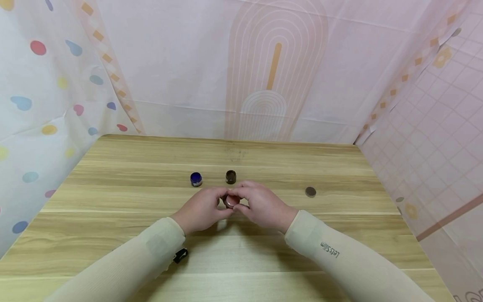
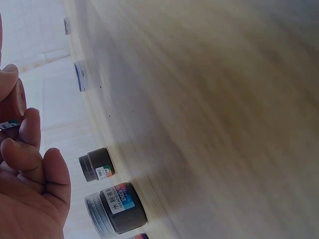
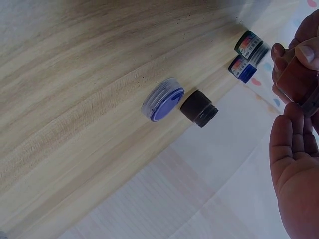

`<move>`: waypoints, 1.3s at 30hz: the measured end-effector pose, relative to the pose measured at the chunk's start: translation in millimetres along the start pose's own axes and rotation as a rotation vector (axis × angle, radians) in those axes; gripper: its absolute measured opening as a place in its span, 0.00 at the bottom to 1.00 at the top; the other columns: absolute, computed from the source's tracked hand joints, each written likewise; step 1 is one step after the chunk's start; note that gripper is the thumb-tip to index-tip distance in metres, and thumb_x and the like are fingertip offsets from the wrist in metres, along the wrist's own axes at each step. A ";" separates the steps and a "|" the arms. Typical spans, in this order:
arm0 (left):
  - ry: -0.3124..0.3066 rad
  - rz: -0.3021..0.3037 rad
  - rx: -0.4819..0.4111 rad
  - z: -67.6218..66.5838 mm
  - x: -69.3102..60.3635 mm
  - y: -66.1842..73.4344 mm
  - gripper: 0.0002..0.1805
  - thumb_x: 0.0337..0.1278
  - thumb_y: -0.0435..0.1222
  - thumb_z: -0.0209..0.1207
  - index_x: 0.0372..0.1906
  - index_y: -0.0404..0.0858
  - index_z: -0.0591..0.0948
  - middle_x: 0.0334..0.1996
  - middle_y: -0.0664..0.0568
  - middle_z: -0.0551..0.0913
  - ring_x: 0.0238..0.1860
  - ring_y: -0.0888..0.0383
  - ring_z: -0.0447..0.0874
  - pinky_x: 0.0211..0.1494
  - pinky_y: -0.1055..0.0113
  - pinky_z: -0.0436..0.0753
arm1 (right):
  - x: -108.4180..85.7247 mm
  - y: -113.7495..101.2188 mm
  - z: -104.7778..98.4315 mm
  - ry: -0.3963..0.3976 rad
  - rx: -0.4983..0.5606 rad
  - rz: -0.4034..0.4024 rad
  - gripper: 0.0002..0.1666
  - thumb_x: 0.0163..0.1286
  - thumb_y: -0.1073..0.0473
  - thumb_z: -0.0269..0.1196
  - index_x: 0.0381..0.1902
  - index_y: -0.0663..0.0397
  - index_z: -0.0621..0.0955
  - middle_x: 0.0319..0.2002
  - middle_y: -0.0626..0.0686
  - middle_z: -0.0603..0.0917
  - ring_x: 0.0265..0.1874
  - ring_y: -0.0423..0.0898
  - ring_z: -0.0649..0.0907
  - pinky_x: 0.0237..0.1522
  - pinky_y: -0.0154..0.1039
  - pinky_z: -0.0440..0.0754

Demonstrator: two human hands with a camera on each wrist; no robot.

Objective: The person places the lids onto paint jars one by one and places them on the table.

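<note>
A small reddish-brown paint jar [image 1: 232,201] is held between both hands above the table, its round, pale-rimmed top facing up toward the head camera. My left hand [image 1: 203,209] grips it from the left. The right hand [image 1: 267,205] pinches the top's edge between thumb and forefinger. Fingers cover most of the jar; part of its label shows in the left wrist view. Just beyond the hands stands a dark paint jar [image 1: 231,177], with a blue paint jar [image 1: 196,179] to its left. Whether the held jar's lid is loose cannot be seen.
A round dark lid [image 1: 310,191] lies to the right on the wooden table [image 1: 234,277]. A clear-sided blue lid [image 3: 165,100] shows in the right wrist view. A dark jar with a clear lid [image 2: 115,210] stands in the left wrist view. Patterned cloth [image 1: 181,63] hangs behind.
</note>
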State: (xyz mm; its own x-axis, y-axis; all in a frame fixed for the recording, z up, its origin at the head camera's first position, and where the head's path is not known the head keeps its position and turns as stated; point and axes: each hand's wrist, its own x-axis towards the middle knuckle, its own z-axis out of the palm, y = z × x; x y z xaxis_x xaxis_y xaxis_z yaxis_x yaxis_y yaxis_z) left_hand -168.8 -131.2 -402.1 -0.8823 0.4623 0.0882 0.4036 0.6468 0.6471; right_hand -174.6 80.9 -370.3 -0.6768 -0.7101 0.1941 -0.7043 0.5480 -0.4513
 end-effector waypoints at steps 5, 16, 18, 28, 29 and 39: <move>0.001 0.006 -0.009 0.4 0.1 0.6 0.08 0.63 0.39 0.71 0.44 0.51 0.84 0.37 0.65 0.85 0.37 0.61 0.80 0.41 0.68 0.79 | 0.1 -1.0 -0.6 0.007 0.008 0.009 0.18 0.71 0.62 0.71 0.57 0.56 0.85 0.50 0.49 0.86 0.52 0.44 0.85 0.57 0.40 0.84; 0.002 0.002 -0.022 -0.1 0.9 0.4 0.08 0.63 0.38 0.70 0.42 0.52 0.83 0.36 0.63 0.85 0.31 0.62 0.78 0.34 0.69 0.78 | -2.5 5.8 0.7 -0.014 0.082 0.045 0.24 0.73 0.58 0.69 0.66 0.55 0.82 0.58 0.50 0.85 0.58 0.46 0.84 0.63 0.43 0.83; 0.005 -0.001 -0.017 -0.1 1.1 0.2 0.07 0.63 0.39 0.71 0.41 0.51 0.83 0.36 0.62 0.85 0.29 0.63 0.76 0.33 0.69 0.77 | -2.8 7.3 1.1 -0.015 0.102 0.051 0.24 0.74 0.58 0.68 0.66 0.55 0.82 0.59 0.50 0.85 0.59 0.47 0.84 0.63 0.44 0.83; 0.004 -0.013 -0.018 0.4 1.1 -1.3 0.09 0.62 0.39 0.71 0.45 0.47 0.85 0.29 0.62 0.81 0.24 0.64 0.70 0.29 0.69 0.72 | -2.1 7.6 2.6 -0.018 0.169 0.059 0.21 0.76 0.60 0.66 0.63 0.61 0.81 0.60 0.55 0.86 0.58 0.48 0.86 0.61 0.43 0.84; 0.003 -0.015 -0.017 0.4 1.3 -1.3 0.09 0.62 0.39 0.71 0.45 0.47 0.85 0.29 0.62 0.81 0.24 0.64 0.70 0.29 0.70 0.72 | -2.1 7.1 2.4 -0.020 0.177 0.066 0.20 0.76 0.60 0.66 0.62 0.61 0.82 0.59 0.55 0.87 0.57 0.49 0.86 0.61 0.44 0.84; 0.003 -0.022 -0.028 1.0 1.8 -1.8 0.07 0.63 0.39 0.71 0.43 0.49 0.85 0.34 0.63 0.84 0.27 0.63 0.73 0.32 0.69 0.75 | -2.8 7.0 2.3 -0.041 0.233 0.102 0.19 0.76 0.61 0.66 0.61 0.59 0.82 0.54 0.53 0.88 0.52 0.47 0.87 0.58 0.47 0.85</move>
State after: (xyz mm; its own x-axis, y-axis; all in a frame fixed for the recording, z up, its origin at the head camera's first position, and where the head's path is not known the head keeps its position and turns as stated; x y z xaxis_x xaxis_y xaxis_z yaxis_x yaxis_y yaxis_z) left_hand -170.9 -130.9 -403.9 -0.8916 0.4464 0.0763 0.3775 0.6395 0.6698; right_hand -177.1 85.6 -376.0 -0.7291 -0.6764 0.1039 -0.5612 0.5041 -0.6565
